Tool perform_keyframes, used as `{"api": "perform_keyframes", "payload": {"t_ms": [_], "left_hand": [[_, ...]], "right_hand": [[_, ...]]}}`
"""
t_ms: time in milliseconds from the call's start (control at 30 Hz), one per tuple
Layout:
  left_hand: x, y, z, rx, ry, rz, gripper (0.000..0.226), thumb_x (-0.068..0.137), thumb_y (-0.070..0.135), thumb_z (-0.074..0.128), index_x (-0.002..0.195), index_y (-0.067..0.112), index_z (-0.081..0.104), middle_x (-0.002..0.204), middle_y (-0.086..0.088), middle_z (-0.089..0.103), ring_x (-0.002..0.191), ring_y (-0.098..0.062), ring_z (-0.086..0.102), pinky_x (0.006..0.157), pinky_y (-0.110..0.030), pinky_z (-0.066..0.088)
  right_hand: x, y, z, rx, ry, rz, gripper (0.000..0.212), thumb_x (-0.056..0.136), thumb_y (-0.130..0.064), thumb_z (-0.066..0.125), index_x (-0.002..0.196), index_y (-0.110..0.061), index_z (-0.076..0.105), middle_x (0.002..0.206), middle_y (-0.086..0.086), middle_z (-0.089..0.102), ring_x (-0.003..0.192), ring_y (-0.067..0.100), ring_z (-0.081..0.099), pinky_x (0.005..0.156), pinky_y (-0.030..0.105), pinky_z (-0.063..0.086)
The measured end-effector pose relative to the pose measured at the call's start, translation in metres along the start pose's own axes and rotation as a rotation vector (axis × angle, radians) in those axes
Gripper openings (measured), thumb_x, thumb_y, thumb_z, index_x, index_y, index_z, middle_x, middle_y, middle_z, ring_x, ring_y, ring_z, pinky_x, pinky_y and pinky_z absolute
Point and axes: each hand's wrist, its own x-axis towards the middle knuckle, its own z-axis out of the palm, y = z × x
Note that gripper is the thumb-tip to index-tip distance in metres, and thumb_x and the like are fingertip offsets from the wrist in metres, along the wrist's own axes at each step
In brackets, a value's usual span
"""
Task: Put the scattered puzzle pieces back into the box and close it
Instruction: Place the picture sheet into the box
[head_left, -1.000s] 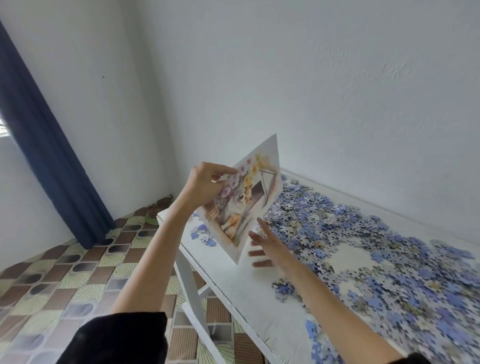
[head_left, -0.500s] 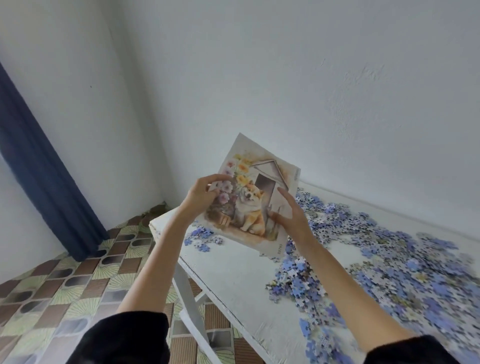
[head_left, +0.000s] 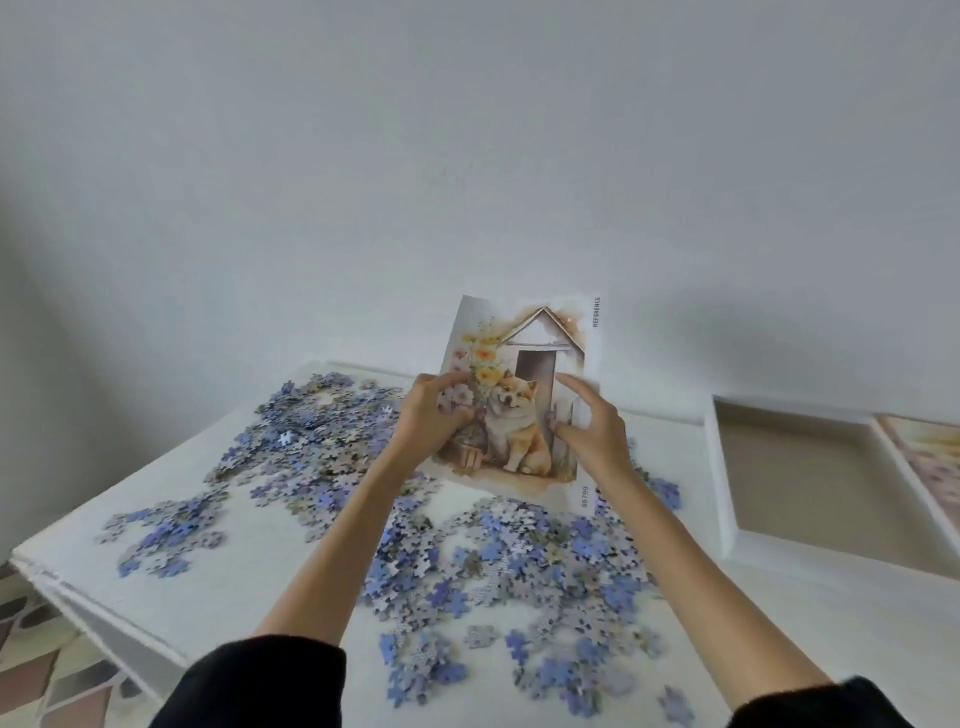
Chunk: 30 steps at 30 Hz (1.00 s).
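Note:
I hold a reference picture sheet (head_left: 540, 374) upright above the table; it shows a dog by a small house and flowers. My left hand (head_left: 431, 421) grips its left edge and my right hand (head_left: 592, 426) grips its right edge. Several blue and grey puzzle pieces (head_left: 498, 551) lie scattered over the white table (head_left: 218, 587), under and around my forearms. The open white box (head_left: 727, 467) with a bare brown bottom stands at the right of the table.
The box lid (head_left: 930, 467), with a printed picture, lies at the far right edge of view. A white wall runs behind the table. The table's left corner (head_left: 31, 561) ends over a patterned tile floor (head_left: 47, 665).
My view has swung right along the table, bringing the open box into sight. My right hand has joined the left on the sheet, and the sheet now faces me squarely.

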Motion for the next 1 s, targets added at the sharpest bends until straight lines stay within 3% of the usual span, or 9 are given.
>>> {"api": "perform_keyframes", "payload": {"t_ms": [100,233,367,500,600,667,800,1000], "left_hand": [[0.009,0.048,0.061,-0.034,-0.061,0.072,0.046,0.084,0.007,0.063,0.129,0.014,0.054,0.112,-0.006,0.044,0.07,-0.009,0.047,0.061,-0.003,0.037],[0.011,0.105,0.142,-0.083,-0.176,0.116,0.046,0.085,0.007,0.062,0.13,0.012,0.051,0.12,-0.012,0.045,0.089,-0.014,0.048,0.075,-0.01,0.035],[0.003,0.145,0.212,-0.079,-0.28,0.138,0.049,0.085,0.007,0.061,0.132,0.009,0.048,0.123,-0.016,0.045,0.105,-0.022,0.049,0.079,-0.008,0.031],[-0.003,0.164,0.267,-0.024,-0.395,0.098,0.05,0.085,0.012,0.062,0.133,0.007,0.047,0.125,-0.016,0.043,0.116,-0.028,0.047,0.085,-0.011,0.034],[-0.005,0.163,0.298,0.254,-0.43,0.096,0.049,0.085,0.03,0.06,0.132,0.018,0.049,0.13,-0.01,0.04,0.124,-0.029,0.037,0.102,-0.038,0.033],[-0.006,0.16,0.309,0.456,-0.427,0.126,0.047,0.087,0.039,0.055,0.13,0.023,0.048,0.136,-0.01,0.033,0.129,-0.029,0.026,0.104,-0.044,0.024],[-0.003,0.148,0.324,0.707,-0.47,0.233,0.048,0.09,0.054,0.043,0.123,0.021,0.052,0.15,-0.011,0.01,0.139,-0.033,0.003,0.107,-0.063,0.002],[0.002,0.146,0.333,1.002,-0.446,0.313,0.049,0.095,0.049,0.036,0.129,0.017,0.048,0.155,-0.017,-0.008,0.142,-0.035,-0.013,0.101,-0.065,-0.017]], "right_hand": [[-0.002,0.018,-0.072,-0.064,0.099,0.037,0.054,0.078,0.008,0.059,0.127,-0.013,0.052,0.133,0.0,0.05,0.124,0.012,0.042,0.091,0.01,0.028],[-0.008,0.046,-0.164,-0.15,0.211,0.11,0.051,0.075,0.009,0.061,0.122,-0.011,0.056,0.13,0.005,0.052,0.122,0.017,0.046,0.089,0.013,0.03],[-0.017,0.075,-0.237,-0.331,0.229,0.206,0.051,0.074,0.004,0.064,0.122,-0.014,0.056,0.13,0.007,0.052,0.118,0.02,0.048,0.081,0.006,0.028],[-0.026,0.103,-0.279,-0.553,0.151,0.292,0.053,0.079,-0.004,0.064,0.129,-0.014,0.05,0.134,0.005,0.049,0.123,0.021,0.044,0.086,0.022,0.035],[-0.032,0.121,-0.289,-0.818,-0.013,0.349,0.051,0.085,-0.02,0.061,0.133,-0.02,0.044,0.136,0.011,0.04,0.128,0.028,0.034,0.095,0.035,0.037],[-0.035,0.13,-0.29,-0.968,-0.112,0.359,0.049,0.087,-0.035,0.057,0.133,-0.024,0.043,0.137,0.012,0.035,0.131,0.031,0.026,0.099,0.042,0.033],[-0.039,0.145,-0.287,-1.115,-0.101,0.328,0.053,0.086,-0.049,0.052,0.132,-0.025,0.043,0.139,0.011,0.031,0.133,0.032,0.019,0.103,0.047,0.026],[-0.036,0.161,-0.278,-1.29,-0.219,0.308,0.062,0.087,-0.061,0.039,0.135,-0.023,0.035,0.152,0.017,0.005,0.14,0.034,-0.002,0.108,0.059,0.003]]}}
